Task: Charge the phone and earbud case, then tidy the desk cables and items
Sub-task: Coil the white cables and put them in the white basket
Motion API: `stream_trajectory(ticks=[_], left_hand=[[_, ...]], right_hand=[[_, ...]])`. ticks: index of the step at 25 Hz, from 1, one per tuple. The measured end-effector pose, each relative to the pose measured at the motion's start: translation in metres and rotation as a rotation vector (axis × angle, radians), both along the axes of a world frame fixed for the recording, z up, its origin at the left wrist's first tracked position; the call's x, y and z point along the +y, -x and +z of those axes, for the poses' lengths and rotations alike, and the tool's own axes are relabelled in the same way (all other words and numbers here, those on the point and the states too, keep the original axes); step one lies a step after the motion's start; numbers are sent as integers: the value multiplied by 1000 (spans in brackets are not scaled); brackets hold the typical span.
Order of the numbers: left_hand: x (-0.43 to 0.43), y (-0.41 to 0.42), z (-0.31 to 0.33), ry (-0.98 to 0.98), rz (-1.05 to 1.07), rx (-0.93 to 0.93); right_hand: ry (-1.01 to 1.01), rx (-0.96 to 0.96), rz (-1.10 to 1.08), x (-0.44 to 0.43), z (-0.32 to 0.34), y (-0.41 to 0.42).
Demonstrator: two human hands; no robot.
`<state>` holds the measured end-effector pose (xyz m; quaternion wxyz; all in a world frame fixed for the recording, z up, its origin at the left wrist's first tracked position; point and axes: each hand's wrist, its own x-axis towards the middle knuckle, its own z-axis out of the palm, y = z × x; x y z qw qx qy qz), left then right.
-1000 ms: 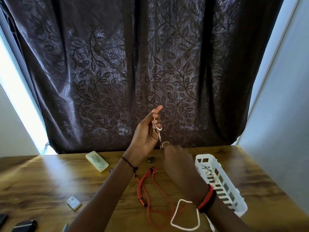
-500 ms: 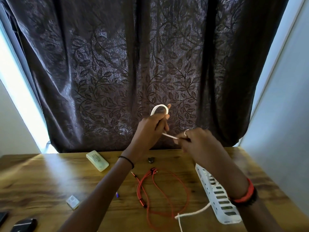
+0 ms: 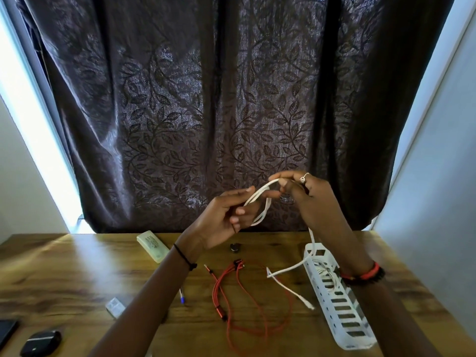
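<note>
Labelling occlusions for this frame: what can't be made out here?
Head view only:
- Dark slab: cut off by the left edge; phone or not, unclear.
- Pen: mostly behind the left forearm.
- White cable: loop count hidden by the fingers of the left hand and right hand.
- Basket contents: partly covered by the right forearm.
- Small dark object: too small to identify.

On the wooden desk (image 3: 64, 274), a white slotted basket (image 3: 342, 313) is set right, a red cable (image 3: 231, 292) and the white cable (image 3: 291, 287) end are spread centrally, a black case (image 3: 41, 342) near left.
</note>
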<state>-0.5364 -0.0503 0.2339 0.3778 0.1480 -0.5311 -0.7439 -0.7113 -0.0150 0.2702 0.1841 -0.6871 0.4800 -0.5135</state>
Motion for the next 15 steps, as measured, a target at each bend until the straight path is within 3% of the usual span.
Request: stream_trajectory(ticks=[5,8,12,15], left_hand=[[1,4,1,-109,-33,173],[-4,6,4,-216,-95,388],[-13,11,3,-357,-106,625],[-13,13,4,-373,39,649]], right_hand=[[-69,-331,41,-8,-13,-13],[-149,-474,67,-15,-27,-26],[-177,-338,-33,-12,-49,-44],[-218,-140,-68,-7,-55,-49]])
